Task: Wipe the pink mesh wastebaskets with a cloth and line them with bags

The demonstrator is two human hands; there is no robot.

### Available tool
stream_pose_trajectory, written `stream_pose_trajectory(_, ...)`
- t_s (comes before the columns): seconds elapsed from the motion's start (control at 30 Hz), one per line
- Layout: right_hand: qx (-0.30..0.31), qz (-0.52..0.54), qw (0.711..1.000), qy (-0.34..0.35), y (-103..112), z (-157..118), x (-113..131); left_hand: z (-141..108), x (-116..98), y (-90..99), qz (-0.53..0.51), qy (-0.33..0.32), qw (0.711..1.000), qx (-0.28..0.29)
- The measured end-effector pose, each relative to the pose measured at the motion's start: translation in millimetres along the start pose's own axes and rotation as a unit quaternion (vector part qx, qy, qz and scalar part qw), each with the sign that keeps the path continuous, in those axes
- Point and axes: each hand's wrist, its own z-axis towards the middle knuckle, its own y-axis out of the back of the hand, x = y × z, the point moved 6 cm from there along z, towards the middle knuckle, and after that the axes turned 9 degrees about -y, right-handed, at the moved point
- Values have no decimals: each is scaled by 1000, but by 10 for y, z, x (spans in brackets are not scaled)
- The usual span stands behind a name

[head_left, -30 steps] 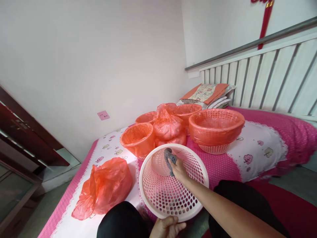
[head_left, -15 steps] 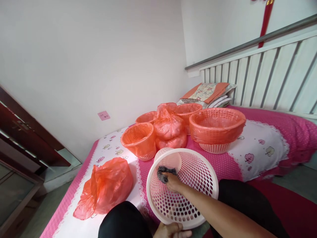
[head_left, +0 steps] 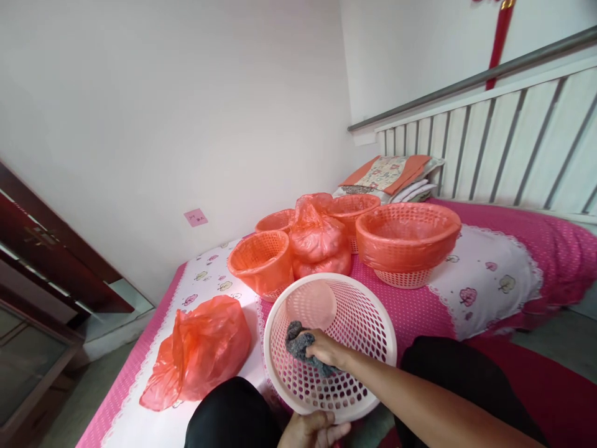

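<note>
A pale pink perforated plastic basket (head_left: 375, 311) is tilted with its mouth toward me, between my knees. At its lower rim, my left hand (head_left: 312, 429) grips the edge, thumb on top. Reaching inside the basket, my right hand (head_left: 326, 350) is closed on a dark grey cloth (head_left: 298, 342), which lies against the left inner wall. Part of the cloth hangs below the fingers. Left of the basket, a crumpled orange plastic bag (head_left: 205, 348) rests on the bed.
Several baskets lined with orange bags, including a right one (head_left: 410, 239) and a left one (head_left: 261, 261), stand on the bed (head_left: 489, 261). Among them sits a full orange bag (head_left: 319, 233). Folded bedding (head_left: 392, 174) lies by the white headboard (head_left: 504, 137).
The basket has shifted slightly left and turned, showing more of its bottom. My right hand and the cloth have moved a little left and down along the inner wall.
</note>
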Motion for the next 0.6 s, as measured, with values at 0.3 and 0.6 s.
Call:
stream_pose_trajectory(0.3, 99, 98, 981, -134, -146, -222, 42, -102, -168, -57, 32, -6, 999, -8)
stream_pose_trajectory(0.6, 219, 7, 963, -157, -257, -384, 212, -19, -121, 114, 61, -25, 998, -2)
